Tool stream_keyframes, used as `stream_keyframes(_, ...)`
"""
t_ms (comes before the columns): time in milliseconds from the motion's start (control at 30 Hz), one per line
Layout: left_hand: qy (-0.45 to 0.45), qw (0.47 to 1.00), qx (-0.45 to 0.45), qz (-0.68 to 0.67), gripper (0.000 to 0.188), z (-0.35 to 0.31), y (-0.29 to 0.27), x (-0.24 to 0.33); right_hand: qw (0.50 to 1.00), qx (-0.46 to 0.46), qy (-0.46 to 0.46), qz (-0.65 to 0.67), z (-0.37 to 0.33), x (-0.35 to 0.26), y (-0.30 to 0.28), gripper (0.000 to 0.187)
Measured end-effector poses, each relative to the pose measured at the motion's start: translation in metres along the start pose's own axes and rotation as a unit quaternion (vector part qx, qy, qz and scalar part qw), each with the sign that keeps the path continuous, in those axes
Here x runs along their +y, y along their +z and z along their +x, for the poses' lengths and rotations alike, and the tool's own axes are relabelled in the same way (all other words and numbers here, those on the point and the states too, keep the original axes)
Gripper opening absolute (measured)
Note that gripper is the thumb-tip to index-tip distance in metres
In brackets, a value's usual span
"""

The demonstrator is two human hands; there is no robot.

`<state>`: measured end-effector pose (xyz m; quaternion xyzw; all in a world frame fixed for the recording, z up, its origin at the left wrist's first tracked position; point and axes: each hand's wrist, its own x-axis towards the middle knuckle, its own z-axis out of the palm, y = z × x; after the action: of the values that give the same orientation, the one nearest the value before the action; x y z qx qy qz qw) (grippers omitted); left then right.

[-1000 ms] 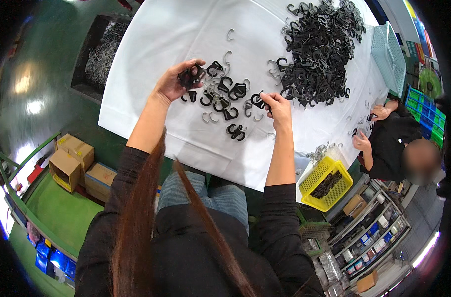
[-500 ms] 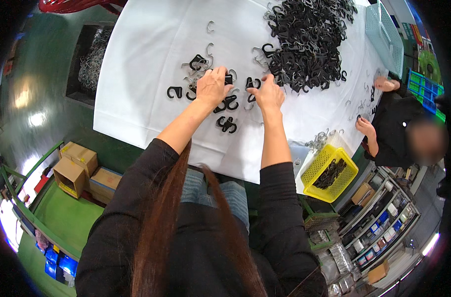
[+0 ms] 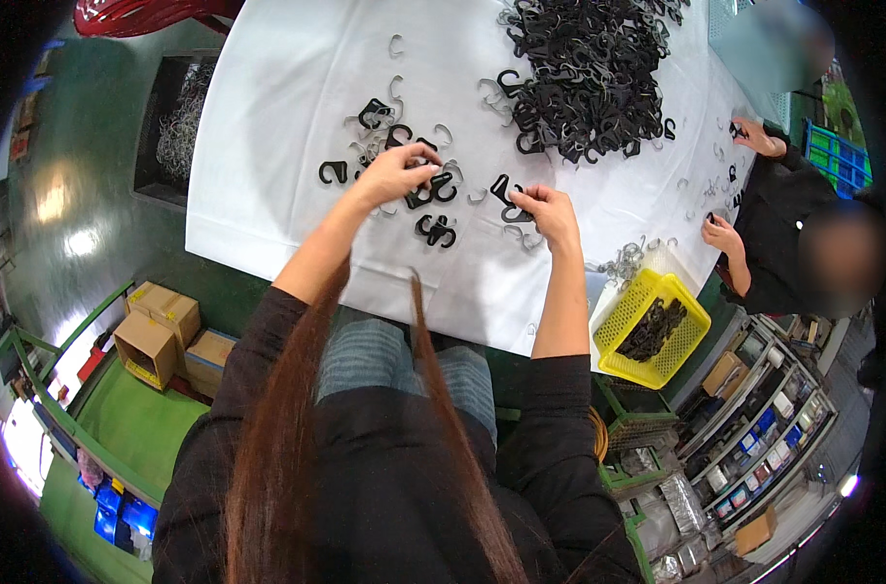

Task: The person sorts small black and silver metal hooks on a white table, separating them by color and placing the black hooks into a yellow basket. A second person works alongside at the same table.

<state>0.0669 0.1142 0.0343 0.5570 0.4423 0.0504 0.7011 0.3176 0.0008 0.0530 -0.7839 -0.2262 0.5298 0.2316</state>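
Observation:
Black plastic hooks (image 3: 335,172) and thin silvery metal hooks (image 3: 396,86) lie loosely scattered on the white-covered table (image 3: 268,127). My left hand (image 3: 396,175) hovers over the left cluster, thumb and forefinger slightly apart beside a group of black hooks (image 3: 444,185). To its right, my right hand (image 3: 552,214) pinches at a black hook (image 3: 517,213); its fingers partly cover it. Another black hook (image 3: 500,188) sits just beyond those fingertips. Nearer to me is a small clump of black hooks (image 3: 436,232).
A big heap of black and metal hooks (image 3: 589,78) covers the far right. A yellow basket (image 3: 691,341) with black pieces stands at the near right, beside metal hooks (image 3: 628,258). A co-worker's hands (image 3: 723,237) handle hooks at the right edge. Cartons (image 3: 151,341) stand lower left.
Both hands have moved apart: the left slightly left, the right to the right and nearer me. The view has shifted a little. The co-worker's far hand now has black pieces at it.

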Motion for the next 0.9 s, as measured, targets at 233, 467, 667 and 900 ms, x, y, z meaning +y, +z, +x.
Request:
stream_keyframes(233, 0.011, 0.877, 0.204, 0.435, 0.043, -0.002, 0.065, -0.013, 0.995, 0.021, 0.013, 0.093, -0.054, 0.028, -0.032, 0.022)
stream_keyframes(467, -0.004, 0.967, -0.030, 0.251, 0.036, 0.002, 0.175, 0.046, 0.955, 0.204, 0.066, 0.203, -0.157, 0.126, -0.158, 0.029)
stream_keyframes(667, 0.105, 0.959, -0.174, 0.197, 0.043, 0.016, 0.433, 0.122, 0.902, 0.399, 0.111, 0.120, -0.188, 0.232, -0.274, 0.035)
stream_keyframes(900, 0.314, 0.937, 0.074, 0.134, 0.055, 0.009, 0.399, 0.120, 0.796, 0.550, -0.031, -0.249, -0.169, 0.214, -0.277, 0.064)
